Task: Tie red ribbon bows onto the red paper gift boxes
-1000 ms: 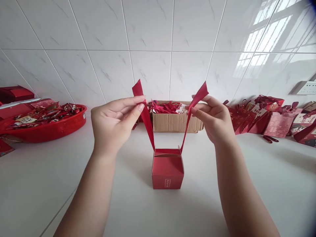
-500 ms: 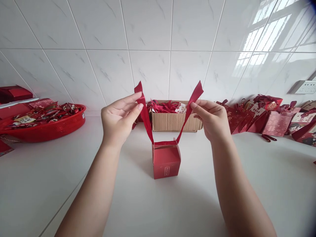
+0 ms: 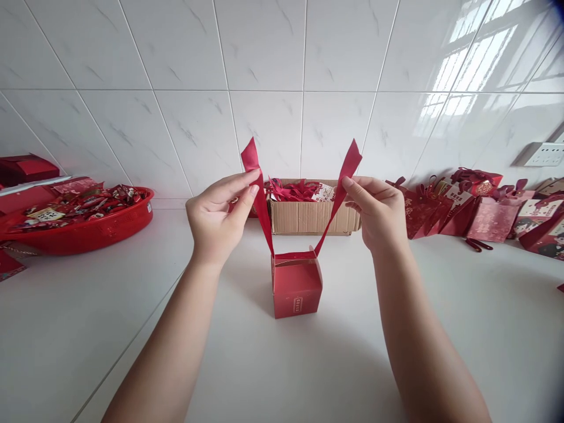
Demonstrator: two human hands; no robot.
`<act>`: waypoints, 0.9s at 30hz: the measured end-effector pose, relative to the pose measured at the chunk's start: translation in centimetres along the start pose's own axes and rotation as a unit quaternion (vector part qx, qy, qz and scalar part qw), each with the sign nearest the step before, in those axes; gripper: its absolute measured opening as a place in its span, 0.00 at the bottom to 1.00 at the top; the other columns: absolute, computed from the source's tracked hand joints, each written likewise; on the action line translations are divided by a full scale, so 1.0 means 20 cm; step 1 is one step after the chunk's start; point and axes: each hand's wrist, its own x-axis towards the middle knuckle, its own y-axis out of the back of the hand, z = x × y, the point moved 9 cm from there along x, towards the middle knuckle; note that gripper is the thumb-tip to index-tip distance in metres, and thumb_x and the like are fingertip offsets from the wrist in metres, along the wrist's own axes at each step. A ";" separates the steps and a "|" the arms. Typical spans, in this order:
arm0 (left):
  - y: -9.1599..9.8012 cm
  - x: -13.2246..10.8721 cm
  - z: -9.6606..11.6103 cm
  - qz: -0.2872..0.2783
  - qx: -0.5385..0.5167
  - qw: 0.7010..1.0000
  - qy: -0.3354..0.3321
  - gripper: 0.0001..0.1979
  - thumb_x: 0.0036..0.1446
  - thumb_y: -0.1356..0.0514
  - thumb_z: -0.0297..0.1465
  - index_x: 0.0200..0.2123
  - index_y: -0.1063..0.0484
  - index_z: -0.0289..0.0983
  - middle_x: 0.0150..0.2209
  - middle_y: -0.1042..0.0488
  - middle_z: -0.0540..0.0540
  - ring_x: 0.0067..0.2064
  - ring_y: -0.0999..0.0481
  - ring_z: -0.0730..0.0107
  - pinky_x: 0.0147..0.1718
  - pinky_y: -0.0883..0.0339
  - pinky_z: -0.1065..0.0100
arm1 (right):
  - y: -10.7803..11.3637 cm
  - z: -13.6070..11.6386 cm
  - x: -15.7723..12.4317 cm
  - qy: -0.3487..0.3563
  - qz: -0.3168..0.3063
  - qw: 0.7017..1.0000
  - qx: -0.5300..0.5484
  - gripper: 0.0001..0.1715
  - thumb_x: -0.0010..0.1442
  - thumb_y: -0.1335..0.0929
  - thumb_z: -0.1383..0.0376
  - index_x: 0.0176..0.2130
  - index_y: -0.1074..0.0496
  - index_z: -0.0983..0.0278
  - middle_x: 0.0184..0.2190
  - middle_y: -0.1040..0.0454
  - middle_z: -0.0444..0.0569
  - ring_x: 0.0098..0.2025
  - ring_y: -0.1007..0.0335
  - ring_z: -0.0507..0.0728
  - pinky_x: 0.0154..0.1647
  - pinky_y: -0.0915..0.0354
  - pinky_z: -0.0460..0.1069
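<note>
Ribbon [image 3: 265, 220], flat and red, rises in two lengths from a small card box [image 3: 296, 286] upright on the middle of the smooth white desk [image 3: 247, 376]. Left hand [image 3: 215, 217] and right hand [image 3: 379, 207] each pinch one length, thumb against fingers. Near the back edge, below glossy marbled tiles [image 3: 264, 47], sits a corrugated carton [image 3: 315, 218]; leftward, a plastic basin [image 3: 88, 234].

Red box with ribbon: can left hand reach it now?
Likely yes, if it lets go: the way to the red box looks open, but the left hand pinches the ribbon in its fingers.
</note>
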 end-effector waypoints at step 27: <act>0.00 -0.01 0.01 0.008 -0.034 0.999 0.005 0.10 0.51 0.35 0.30 0.39 0.22 0.42 0.39 0.20 0.49 0.40 0.21 0.67 0.44 0.25 0.63 | -0.01 -0.02 -0.01 -0.017 -0.013 1.000 0.015 0.11 0.50 0.27 0.56 0.29 0.25 0.61 0.25 0.27 0.44 0.30 0.30 0.51 0.32 0.32 0.48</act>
